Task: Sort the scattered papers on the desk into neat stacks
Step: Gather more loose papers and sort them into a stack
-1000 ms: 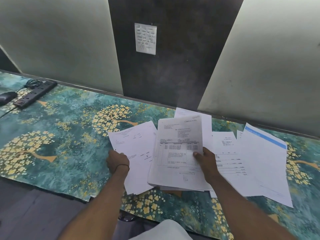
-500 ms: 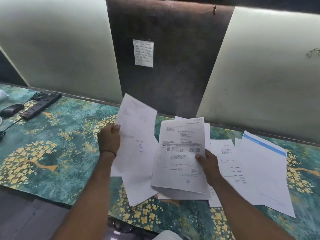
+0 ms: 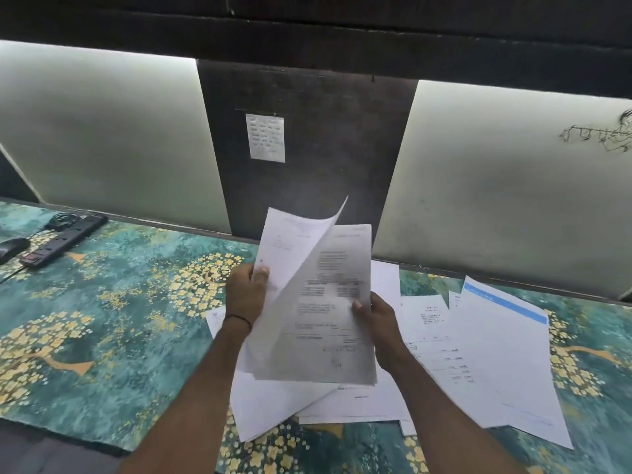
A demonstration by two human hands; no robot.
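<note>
Well, nearest you, at six o'clock below your hands, loose white printed sheets (image 3: 273, 408) lay fanned and overlapping on the teal desk covering patterned with gold trees (image 3: 119, 319). Above them your left hand (image 3: 244, 295) pinched the left edge of a curling white sheet (image 3: 290, 241), thumb on its face. The sheet's far corner flopped over towards one o'clock. Your right hand (image 3: 379, 323) gripped the right edge of a grey-shaded printed bundle (image 3: 328, 323), thumb on top and fingers hidden beneath. Both were lifted clear of the desk, and the single sheet overlapped the bundle's left side. How many pages the bundle held I could not tell.

At three o'clock more pages lay scattered, among them a white sheet with a blue band (image 3: 506, 354) across its top, not yet gathered.

Judging by that curl, this paper was light and limp and would droop from any single edge. Loose pages would likely slide off one another and crease at the corners. You would do best to take each sheet midway along a long side, thumb above and fingers under. Then square the pile between both palms against the desk.

Farther off at ten o'clock sat a black power strip (image 3: 65, 239) and a black mouse (image 3: 12, 248). At twelve o'clock a small white note (image 3: 265, 137) hung on the dark wall panel (image 3: 325, 148).
</note>
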